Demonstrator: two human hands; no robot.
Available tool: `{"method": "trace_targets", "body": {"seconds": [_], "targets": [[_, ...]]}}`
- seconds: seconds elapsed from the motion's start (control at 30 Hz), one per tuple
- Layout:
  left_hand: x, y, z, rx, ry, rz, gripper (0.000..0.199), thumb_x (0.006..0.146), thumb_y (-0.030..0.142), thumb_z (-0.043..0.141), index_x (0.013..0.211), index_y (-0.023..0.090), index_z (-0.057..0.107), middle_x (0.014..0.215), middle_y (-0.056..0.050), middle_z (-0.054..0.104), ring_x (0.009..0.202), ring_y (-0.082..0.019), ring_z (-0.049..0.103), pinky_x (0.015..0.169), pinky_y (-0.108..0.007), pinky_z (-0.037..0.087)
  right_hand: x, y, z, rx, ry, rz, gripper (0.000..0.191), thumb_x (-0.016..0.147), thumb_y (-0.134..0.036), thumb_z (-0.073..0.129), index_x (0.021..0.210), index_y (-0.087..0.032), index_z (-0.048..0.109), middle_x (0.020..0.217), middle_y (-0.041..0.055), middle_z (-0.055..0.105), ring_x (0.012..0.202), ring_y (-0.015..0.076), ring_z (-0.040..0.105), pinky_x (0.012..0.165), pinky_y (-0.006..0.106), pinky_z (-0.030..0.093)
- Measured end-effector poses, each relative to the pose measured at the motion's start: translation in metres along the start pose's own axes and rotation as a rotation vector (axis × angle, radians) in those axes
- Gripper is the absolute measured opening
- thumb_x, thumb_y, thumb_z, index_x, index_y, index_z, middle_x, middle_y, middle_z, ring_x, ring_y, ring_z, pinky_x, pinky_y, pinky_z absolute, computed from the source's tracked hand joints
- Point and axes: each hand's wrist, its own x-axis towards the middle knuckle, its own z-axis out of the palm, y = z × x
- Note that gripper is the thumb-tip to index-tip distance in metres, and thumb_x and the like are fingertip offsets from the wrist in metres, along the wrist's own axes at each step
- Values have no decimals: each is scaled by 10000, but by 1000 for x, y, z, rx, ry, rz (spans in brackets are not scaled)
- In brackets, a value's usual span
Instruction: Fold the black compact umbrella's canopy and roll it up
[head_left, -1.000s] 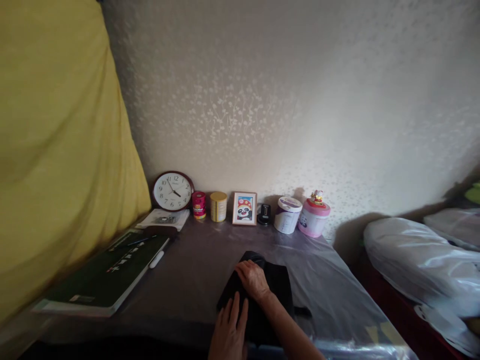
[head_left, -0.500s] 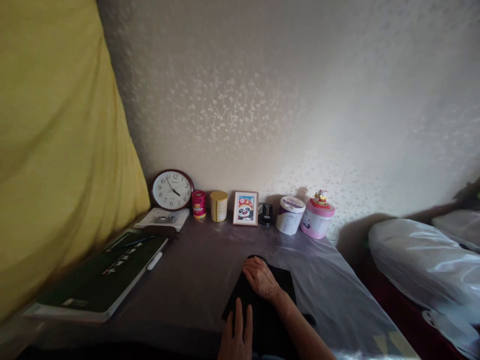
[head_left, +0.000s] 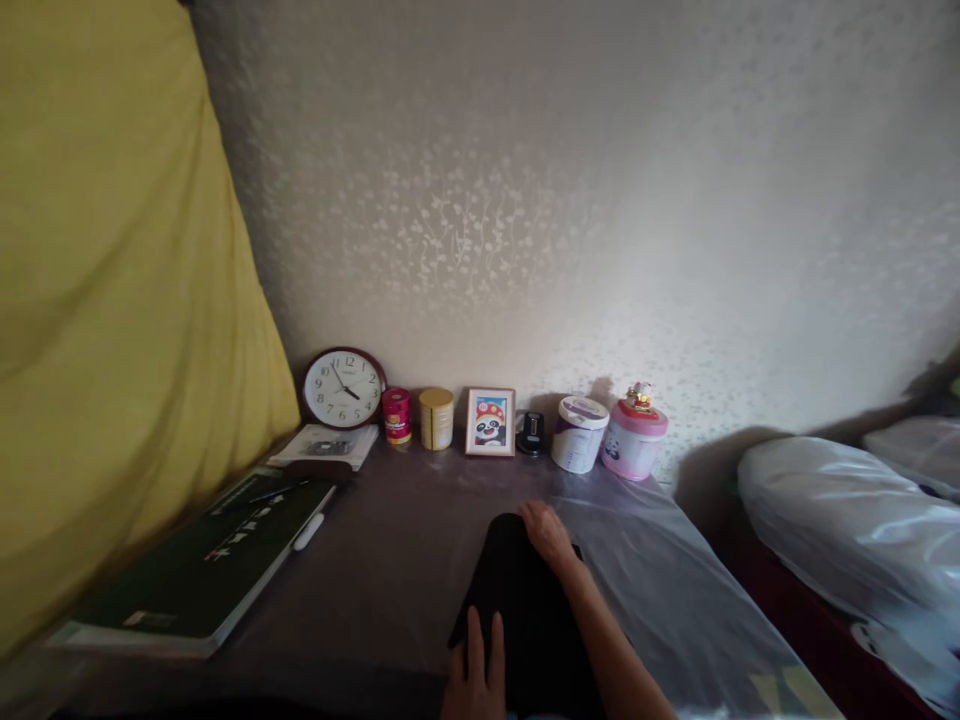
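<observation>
A black cloth, seemingly a folded garment, lies on the table in front of me with its narrow rounded end pointing toward the wall. My left hand rests on its near left part, fingers stretched out and apart. At the far right edge of the cloth is my right hand, its fingers together and bent around that edge; the fingertips are partly hidden. My right forearm crosses the right side of the cloth.
A green book lies left, with a white marker beside it. Along the wall stand a clock, pink tin, yellow-lidded can, panda picture frame, white tub and pink tub. Plastic-wrapped bundles sit right.
My right hand has slid right along the far end of the cloth, uncovering its rounded tip. My left hand stays nearly in place. The camera has tilted up slightly.
</observation>
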Motion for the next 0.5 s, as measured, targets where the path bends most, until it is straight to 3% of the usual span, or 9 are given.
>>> {"method": "trace_targets", "body": {"seconds": [0.13, 0.23, 0.37, 0.5], "targets": [[4, 3, -9, 19, -51, 14, 628, 747, -33, 415, 1304, 257, 401, 1324, -126, 474, 977, -227, 603, 803, -338, 529, -39, 31, -19, 13, 183, 214, 257, 867, -227, 395, 970, -218, 630, 1002, 94, 657, 970, 208, 594, 837, 289, 415], [5, 2, -15, 5, -85, 30, 675, 731, -30, 421, 1343, 241, 338, 1350, -135, 440, 1012, -226, 583, 818, -333, 517, -75, 45, -25, 181, 185, 389, 275, 858, -326, 396, 959, -227, 632, 912, 73, 682, 898, 202, 624, 769, 269, 440], [2, -1, -18, -47, -125, 58, 742, 700, 26, 461, 1387, 197, 236, 1404, -156, 357, 1097, -266, 530, 864, -356, 486, -110, 37, -21, 386, 96, 505, 353, 818, -448, 412, 953, -202, 627, 751, 49, 690, 718, 205, 649, 650, 279, 463], [-1, -1, -19, -52, -111, 81, 678, 701, 45, 450, 1359, 132, 310, 1387, -165, 380, 1154, -285, 486, 901, -381, 461, -116, 21, -19, 564, 152, 495, 353, 727, -469, 509, 883, -183, 644, 771, 60, 686, 740, 240, 640, 666, 320, 470]]}}
